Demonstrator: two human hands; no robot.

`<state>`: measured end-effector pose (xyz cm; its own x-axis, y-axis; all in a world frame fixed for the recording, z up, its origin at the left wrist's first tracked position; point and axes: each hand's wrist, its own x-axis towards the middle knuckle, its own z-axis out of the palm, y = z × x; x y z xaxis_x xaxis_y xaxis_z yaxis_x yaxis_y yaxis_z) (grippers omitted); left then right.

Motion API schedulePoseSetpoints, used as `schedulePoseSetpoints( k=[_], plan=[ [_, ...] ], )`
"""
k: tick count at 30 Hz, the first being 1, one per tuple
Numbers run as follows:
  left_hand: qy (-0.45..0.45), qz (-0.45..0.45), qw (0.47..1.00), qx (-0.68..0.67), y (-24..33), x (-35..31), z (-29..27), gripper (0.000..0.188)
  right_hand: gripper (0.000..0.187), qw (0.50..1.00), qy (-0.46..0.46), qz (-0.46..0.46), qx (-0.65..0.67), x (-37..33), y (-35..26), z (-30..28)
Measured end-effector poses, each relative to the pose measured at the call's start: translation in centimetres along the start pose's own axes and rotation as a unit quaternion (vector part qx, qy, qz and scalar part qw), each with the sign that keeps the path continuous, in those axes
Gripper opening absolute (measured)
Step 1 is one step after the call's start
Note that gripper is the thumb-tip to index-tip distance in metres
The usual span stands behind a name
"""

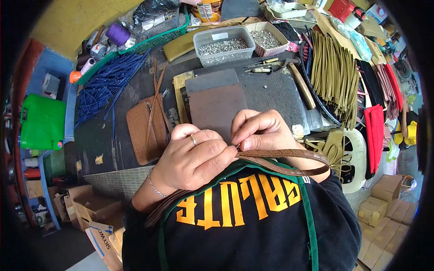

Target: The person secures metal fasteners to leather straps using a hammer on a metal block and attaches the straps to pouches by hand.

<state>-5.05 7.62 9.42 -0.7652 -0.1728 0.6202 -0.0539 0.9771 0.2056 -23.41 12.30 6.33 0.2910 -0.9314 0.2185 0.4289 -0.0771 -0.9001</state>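
My left hand [194,158], wearing a ring and a bracelet, is closed around a brown strap [307,155] in front of my chest. The strap has a woven or quilted pattern; its looped part bends out past my right wrist, and another length hangs below my left forearm. Against the fingertips of the left hand, my right hand [264,131] has thumb and index finger pinched on a tiny, metallic-looking piece at the strap's end. The fingers partly cover that piece. A brown textured panel [143,131] lies left of my hands, with thin brown strips [156,101] across it.
A dark slab [217,106] lies ahead on the table. Behind it stand a clear bin [224,49] and a basket [267,40] of small metal parts. A hammer [302,86] lies to the right near olive strips [334,77]; blue strips [108,86] are piled at left.
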Motion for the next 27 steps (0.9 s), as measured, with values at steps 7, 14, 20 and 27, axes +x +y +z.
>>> schedulePoseSetpoints(
  k=[7, 14, 20, 27],
  plan=[
    [0.004, 0.019, 1.0, -0.008, -0.28, -0.01, 0.25, 0.016, 0.008, 0.999, 0.005, -0.028, -0.033, -0.1, -0.03, -0.15],
    [0.01, 0.021, 0.999, -0.025, -0.18, -0.21, 0.41, 0.024, 0.009, 0.995, -0.011, -0.035, -0.09, -0.29, -0.53, -0.01],
    [0.016, 0.016, 0.999, -0.028, -0.22, -0.24, 0.39, 0.015, 0.008, 0.989, 0.01, -0.072, -0.132, -0.66, -0.2, 0.3],
    [0.021, -0.001, 0.999, -0.037, -0.07, -0.26, 0.41, 0.014, 0.007, 0.971, -0.021, -0.145, -0.188, -0.59, 0.08, 0.06]
  ],
)
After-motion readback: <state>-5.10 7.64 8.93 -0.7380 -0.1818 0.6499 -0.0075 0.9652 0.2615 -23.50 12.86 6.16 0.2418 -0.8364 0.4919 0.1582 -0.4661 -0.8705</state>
